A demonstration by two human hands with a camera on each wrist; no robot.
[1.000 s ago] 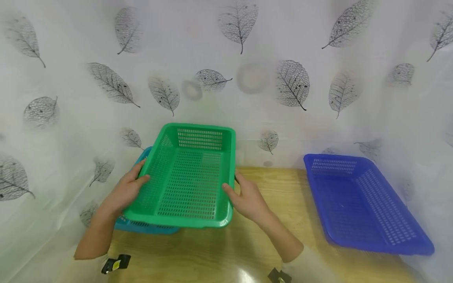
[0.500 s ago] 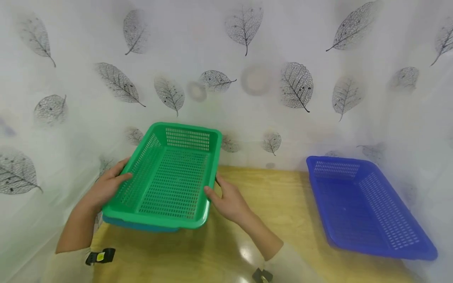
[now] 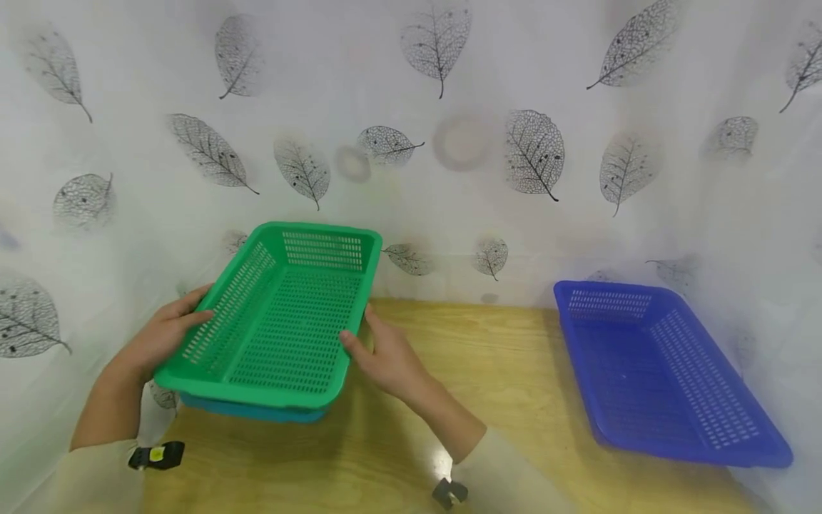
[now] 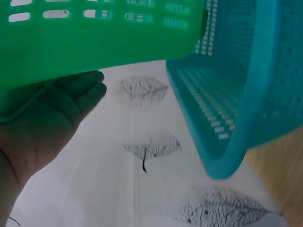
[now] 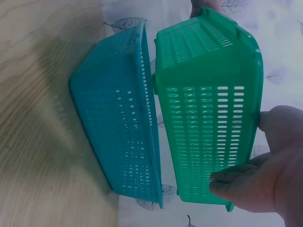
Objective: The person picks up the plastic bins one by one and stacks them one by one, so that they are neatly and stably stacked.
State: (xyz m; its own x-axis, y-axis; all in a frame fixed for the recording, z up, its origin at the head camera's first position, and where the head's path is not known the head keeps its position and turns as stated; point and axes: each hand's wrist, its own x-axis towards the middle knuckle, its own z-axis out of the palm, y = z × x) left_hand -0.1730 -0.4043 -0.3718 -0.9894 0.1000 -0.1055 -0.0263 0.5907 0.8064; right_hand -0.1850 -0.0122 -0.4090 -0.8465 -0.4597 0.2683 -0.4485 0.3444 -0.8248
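A green plastic basket (image 3: 295, 328) with slotted walls hangs between my two hands in the head view. My left hand (image 3: 162, 335) grips its left rim, thumb on top and fingers beneath. On the right rim, my right hand (image 3: 393, 360) holds with the thumb over the edge and fingers against the outer wall. Directly under it sits a teal basket (image 3: 250, 409), mostly hidden from above. Seen from the right wrist, the green basket (image 5: 208, 118) is just above the teal basket (image 5: 111, 109), with a narrow gap along much of their length.
A dark blue basket (image 3: 642, 378) stands on the right side of the wooden table (image 3: 475, 371). White sheeting (image 3: 411, 193) printed with leaves rises behind the table and along both sides.
Both hands have carried the green basket leftward, from partly beside the teal basket to over it. The teal and dark blue baskets appear to have stayed in place.
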